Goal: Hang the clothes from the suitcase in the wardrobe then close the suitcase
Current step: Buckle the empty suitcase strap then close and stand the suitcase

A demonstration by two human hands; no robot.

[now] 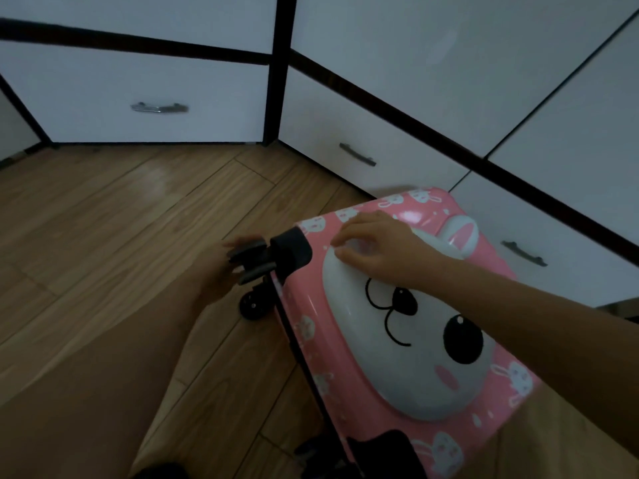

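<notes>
Pink rabbit suitcase lying shut on the wooden floor, both hands at its far end.

The suitcase (397,326) lies flat at near right, its raised white rabbit face up and its halves together. The right hand (377,248) rests on the far part of the lid, fingers loosely bent and gripping nothing. The left hand (221,267) reaches beside the far-left corner wheel (250,259); whether it grips is hidden. Beyond stands the white wardrobe (397,39) with its drawers (148,95) closed.
</notes>
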